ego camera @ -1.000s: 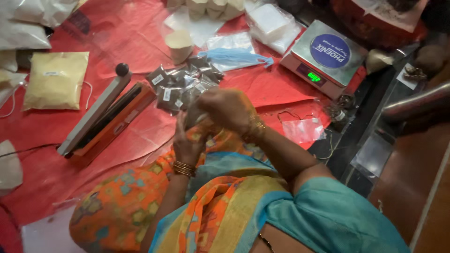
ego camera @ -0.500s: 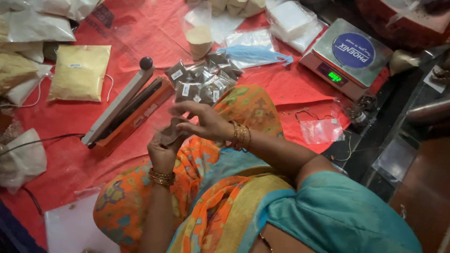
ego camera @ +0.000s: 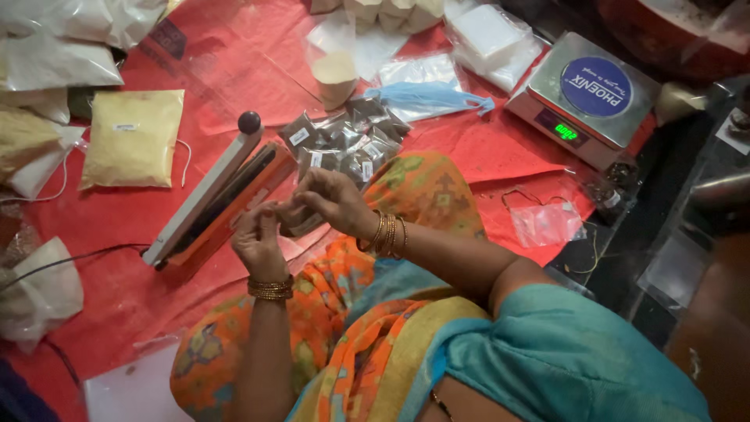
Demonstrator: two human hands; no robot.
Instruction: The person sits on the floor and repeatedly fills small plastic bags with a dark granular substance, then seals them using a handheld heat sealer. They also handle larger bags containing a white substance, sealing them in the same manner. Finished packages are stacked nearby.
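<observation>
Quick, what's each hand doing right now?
Left hand: fingers closed, pinching one end of a small clear packet.
Right hand: fingers closed on the same packet's other end.

You wear a teal short-sleeved blouse [ego camera: 562, 352] and an orange sari [ego camera: 367, 336] patterned in yellow, green and blue. Below your left hand [ego camera: 258, 238] and its fingers, gold bangles [ego camera: 270, 290] ring the wrist. Behind the fingers of your right hand [ego camera: 332, 199], several thin gold bangles [ego camera: 388, 234] sit stacked.
</observation>
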